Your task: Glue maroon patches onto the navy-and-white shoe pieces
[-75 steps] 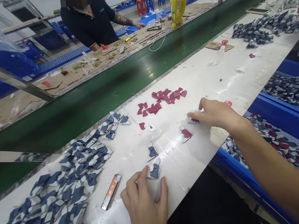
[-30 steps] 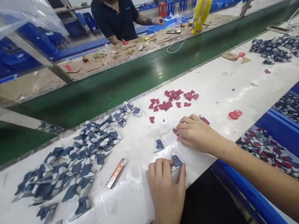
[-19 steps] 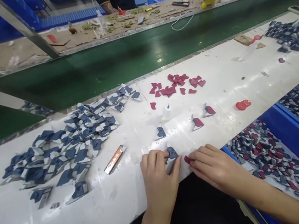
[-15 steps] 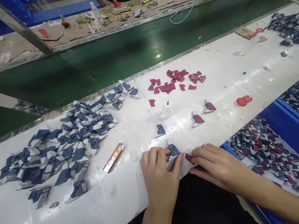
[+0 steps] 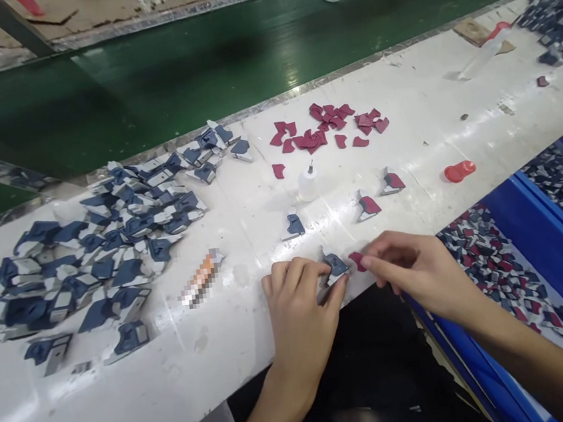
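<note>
Near the table's front edge, my left hand (image 5: pixel 303 299) pinches a blue-and-white plastic piece (image 5: pixel 336 265) between thumb and fingers. Just right of it, a small dark red flat piece (image 5: pixel 356 261) is held in the fingertips of my right hand (image 5: pixel 408 265), a short way from the blue piece. Behind them stand another blue-and-white piece (image 5: pixel 293 226) and two white pieces with red tops, one nearer (image 5: pixel 369 206) and one farther (image 5: pixel 392 180). A small clear bottle with a thin metal tip (image 5: pixel 307 183) stands upright beyond my hands.
A heap of blue-and-white pieces (image 5: pixel 113 235) covers the left. Loose red pieces (image 5: pixel 310 139) lie at the back. An orange-wrapped item (image 5: pixel 202 278), a red cap-like thing (image 5: pixel 460 171) and a clear tube (image 5: pixel 484 55) lie about. Blue bins (image 5: pixel 519 226) of pieces stand below right.
My right hand has lifted and turned, so the red piece now shows in its fingertips. My left hand keeps the blue piece. The view has tilted downward.
</note>
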Demonstrator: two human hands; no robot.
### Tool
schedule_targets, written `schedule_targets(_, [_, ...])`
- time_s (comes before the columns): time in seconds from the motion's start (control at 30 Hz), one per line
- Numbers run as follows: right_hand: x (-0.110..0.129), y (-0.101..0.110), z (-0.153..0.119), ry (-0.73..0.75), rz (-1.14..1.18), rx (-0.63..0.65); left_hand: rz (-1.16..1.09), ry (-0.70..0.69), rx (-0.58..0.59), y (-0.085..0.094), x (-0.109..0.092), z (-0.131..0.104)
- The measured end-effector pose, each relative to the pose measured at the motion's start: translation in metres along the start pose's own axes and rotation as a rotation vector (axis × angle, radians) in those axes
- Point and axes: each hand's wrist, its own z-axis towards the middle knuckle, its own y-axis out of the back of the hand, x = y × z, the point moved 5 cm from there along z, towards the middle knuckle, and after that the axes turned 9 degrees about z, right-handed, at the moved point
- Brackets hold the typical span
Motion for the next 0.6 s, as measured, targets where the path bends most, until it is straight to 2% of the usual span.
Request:
schedule_targets(0.07, [-0.005,-0.003,0.007,-0.115,0.095,-0.032,0.001,-0.003,0.008,-0.003,-0.003,0.001])
schedule_targets(0.17, [-0.011,-0.009,0.013,-0.178,0.132,-0.028,-0.005,-0.006,0.003,-0.004,-0.004,0.001])
schedule_targets(0.47, [0.000,-0.018,0.015,-0.091,0.012,0.026,0.000,-0.019,0.006,-0.004,-0.006,0.002])
schedule_targets(0.6, [0.000,-0.020,0.019,-0.126,-0.046,0.048,0.005,-0.033,0.015,-0.004,-0.007,0.003])
